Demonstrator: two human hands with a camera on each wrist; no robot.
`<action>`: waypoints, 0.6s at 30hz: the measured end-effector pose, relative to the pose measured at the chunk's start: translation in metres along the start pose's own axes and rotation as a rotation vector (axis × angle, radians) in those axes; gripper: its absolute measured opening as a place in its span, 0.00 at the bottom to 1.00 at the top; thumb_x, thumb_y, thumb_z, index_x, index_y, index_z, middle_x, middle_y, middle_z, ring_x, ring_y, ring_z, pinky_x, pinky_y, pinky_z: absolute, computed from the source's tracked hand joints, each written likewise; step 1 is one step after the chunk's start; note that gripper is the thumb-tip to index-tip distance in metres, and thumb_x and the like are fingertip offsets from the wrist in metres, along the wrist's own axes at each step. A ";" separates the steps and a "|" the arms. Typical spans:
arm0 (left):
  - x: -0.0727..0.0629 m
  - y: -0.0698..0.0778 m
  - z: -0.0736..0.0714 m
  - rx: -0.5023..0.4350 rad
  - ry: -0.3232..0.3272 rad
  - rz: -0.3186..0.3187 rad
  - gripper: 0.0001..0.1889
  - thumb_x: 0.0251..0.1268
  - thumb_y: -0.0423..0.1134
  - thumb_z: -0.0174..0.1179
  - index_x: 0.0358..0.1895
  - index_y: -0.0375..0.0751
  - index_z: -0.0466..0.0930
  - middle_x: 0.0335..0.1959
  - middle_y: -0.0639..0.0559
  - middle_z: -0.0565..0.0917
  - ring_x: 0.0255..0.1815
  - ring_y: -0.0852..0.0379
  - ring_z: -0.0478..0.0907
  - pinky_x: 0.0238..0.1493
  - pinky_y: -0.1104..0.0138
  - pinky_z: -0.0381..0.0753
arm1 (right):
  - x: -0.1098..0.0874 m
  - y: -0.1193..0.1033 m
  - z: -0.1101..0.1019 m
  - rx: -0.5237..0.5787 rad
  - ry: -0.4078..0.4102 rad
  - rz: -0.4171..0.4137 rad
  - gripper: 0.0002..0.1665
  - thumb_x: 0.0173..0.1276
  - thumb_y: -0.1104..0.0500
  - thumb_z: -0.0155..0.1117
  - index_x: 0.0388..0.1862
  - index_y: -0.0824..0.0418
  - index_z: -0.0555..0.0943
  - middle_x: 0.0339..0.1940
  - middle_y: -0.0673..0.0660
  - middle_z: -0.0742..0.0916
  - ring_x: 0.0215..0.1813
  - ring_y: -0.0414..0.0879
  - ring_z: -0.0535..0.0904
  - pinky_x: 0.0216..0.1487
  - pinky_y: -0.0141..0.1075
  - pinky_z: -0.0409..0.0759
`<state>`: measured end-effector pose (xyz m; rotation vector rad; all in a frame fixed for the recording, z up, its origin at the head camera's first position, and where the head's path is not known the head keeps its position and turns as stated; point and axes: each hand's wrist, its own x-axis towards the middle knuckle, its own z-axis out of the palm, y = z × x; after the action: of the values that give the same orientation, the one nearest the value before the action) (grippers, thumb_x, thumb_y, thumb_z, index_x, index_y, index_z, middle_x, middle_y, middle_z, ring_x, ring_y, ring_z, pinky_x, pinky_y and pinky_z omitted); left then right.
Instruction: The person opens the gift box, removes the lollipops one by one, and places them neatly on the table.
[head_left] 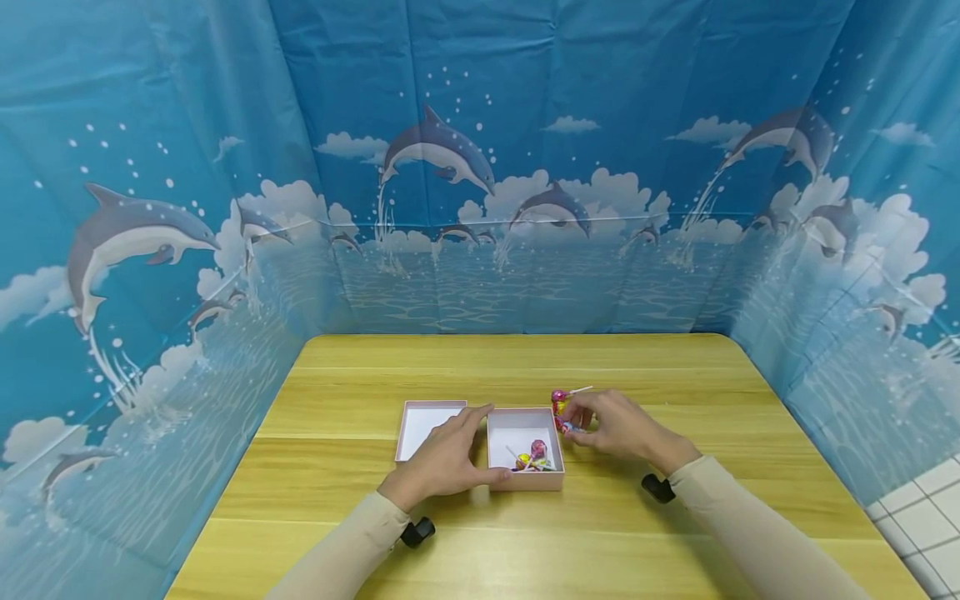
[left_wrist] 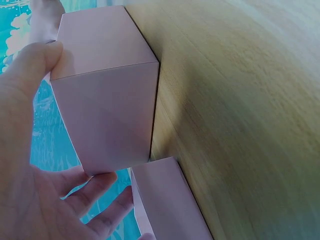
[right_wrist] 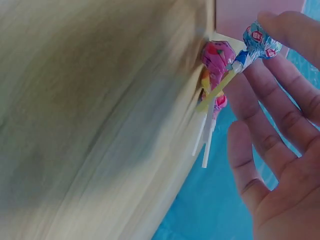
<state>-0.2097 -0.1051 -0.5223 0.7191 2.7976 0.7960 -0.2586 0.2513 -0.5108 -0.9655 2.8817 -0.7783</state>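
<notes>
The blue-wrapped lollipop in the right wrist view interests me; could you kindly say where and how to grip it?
I'd pinch the blue-wrapped lollipop by its round head, from above and the right, as the right hand appears to do. The head is the bulkiest part, while the thin stick slants toward the tabletop and, in that view, crosses a pink lollipop.

Pink box (head_left: 534, 482) gripped by left hand (head_left: 447, 457), lollipops (head_left: 538, 450) inside, blue lollipop (right_wrist: 258, 42) in right hand (head_left: 617, 425)
</notes>
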 end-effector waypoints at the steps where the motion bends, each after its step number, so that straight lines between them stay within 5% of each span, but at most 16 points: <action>1: 0.000 0.000 0.000 0.001 -0.001 -0.001 0.59 0.73 0.78 0.71 0.97 0.54 0.58 0.95 0.43 0.68 0.99 0.35 0.59 0.92 0.28 0.66 | 0.000 0.000 0.001 -0.003 0.000 0.009 0.11 0.74 0.55 0.88 0.48 0.47 0.91 0.39 0.38 0.91 0.41 0.35 0.86 0.44 0.33 0.88; 18: -0.001 0.001 -0.001 0.011 0.003 0.003 0.59 0.73 0.78 0.71 0.97 0.53 0.58 0.95 0.44 0.68 0.98 0.35 0.60 0.91 0.27 0.67 | 0.001 0.000 0.010 -0.047 0.009 0.015 0.10 0.73 0.56 0.87 0.44 0.48 0.91 0.35 0.37 0.89 0.38 0.34 0.84 0.42 0.31 0.86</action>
<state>-0.2085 -0.1057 -0.5211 0.7240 2.8061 0.7838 -0.2579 0.2464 -0.5192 -0.9458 2.9242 -0.7186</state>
